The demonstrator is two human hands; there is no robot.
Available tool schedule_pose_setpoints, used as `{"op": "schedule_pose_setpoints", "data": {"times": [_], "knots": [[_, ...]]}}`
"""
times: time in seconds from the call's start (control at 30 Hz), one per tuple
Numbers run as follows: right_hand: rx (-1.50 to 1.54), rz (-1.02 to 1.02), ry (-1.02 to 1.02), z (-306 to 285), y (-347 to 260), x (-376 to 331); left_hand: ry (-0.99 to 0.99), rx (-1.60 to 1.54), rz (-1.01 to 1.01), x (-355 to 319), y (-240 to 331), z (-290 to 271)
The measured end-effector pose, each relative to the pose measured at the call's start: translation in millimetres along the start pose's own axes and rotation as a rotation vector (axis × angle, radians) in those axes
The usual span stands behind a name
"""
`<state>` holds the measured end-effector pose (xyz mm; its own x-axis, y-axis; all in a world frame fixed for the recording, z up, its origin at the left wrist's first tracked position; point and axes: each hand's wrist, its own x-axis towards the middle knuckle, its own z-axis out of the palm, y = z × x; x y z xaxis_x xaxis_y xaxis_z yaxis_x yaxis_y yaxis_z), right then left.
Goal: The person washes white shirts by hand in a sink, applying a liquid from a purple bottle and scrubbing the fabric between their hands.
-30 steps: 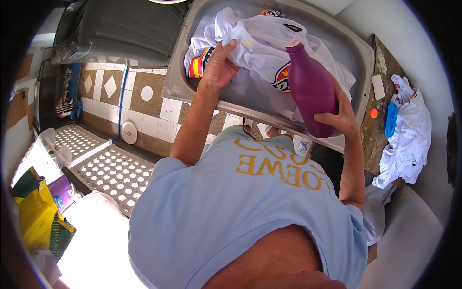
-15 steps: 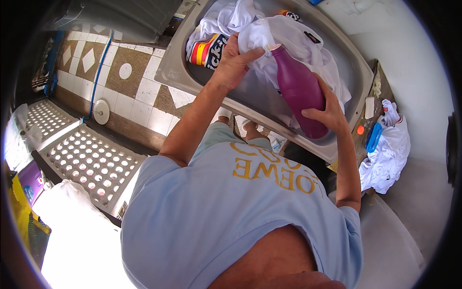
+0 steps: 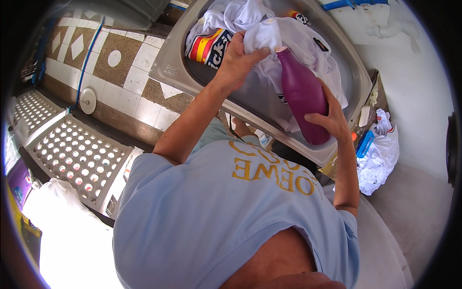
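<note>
the right hand (image 3: 331, 123) is wrapped around the lower body of a purple plastic bottle (image 3: 303, 94), which is tipped so that its open neck points down into the laundry at the middle of a steel wash tub (image 3: 169, 67); the fingers curl round the far side and the thumb braces the near side, so the grip is full and closed. the left hand (image 3: 236, 60) lies spread, palm down, on a bunched white garment (image 3: 293, 38) just beside the bottle's mouth, fingers wide and pressing the cloth rather than pinching it. more clothes fill the tub, among them a piece with red and yellow stripes (image 3: 204, 45) at the tub's near left edge. the bottle looks stiff enough to hold its shape, with smooth walls that would likely be slippery if wet or soapy; taking it low on the wide body, as here, seems the surest hold, since the narrow neck gives less to grip and tilts the weight away. whether it is full or nearly empty cannot be told. the white garment is soft and limp, and would probably be heavy and clinging once soaked, best gathered in a handful. a heap of white cloth (image 3: 380, 154) lies on the floor beyond the tub's right corner, beside a blue brush (image 3: 365, 143), and a perforated white basket (image 3: 79, 159) stands to the left.
</note>
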<state>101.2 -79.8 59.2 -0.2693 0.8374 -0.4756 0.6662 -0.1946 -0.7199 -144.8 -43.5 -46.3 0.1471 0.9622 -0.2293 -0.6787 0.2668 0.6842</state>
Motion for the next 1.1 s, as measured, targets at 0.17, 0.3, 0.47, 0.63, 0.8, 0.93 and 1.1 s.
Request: {"op": "schedule_pose_setpoints", "data": {"times": [0.17,0.3,0.47,0.63,0.8,0.93,1.1], "knots": [[-0.007,0.019,-0.02,-4.3,-6.3,1.9,0.009,0.019,0.009,2.6,-3.3,-2.5],[0.001,0.027,-0.029,-7.3,-3.1,3.6,0.014,0.023,-0.002,2.6,-2.4,-2.0],[0.004,0.043,-0.046,-10.1,-5.4,4.5,0.026,0.033,-0.001,3.2,-4.0,-1.6],[-0.007,0.06,-0.065,-12.6,-9.2,5.2,0.029,0.036,0.001,4.3,-5.2,-2.2],[0.01,0.064,-0.077,-13.8,-8.8,5.4,0.035,0.05,-0.033,3.5,-1.9,-1.4],[0.005,0.082,-0.094,-15.3,-13.4,5.5,0.039,0.062,-0.043,3.6,-1.9,-2.4],[0.01,0.078,-0.105,-16.7,-13.3,6.4,0.04,0.056,-0.054,2.7,-0.9,-1.4]]}}
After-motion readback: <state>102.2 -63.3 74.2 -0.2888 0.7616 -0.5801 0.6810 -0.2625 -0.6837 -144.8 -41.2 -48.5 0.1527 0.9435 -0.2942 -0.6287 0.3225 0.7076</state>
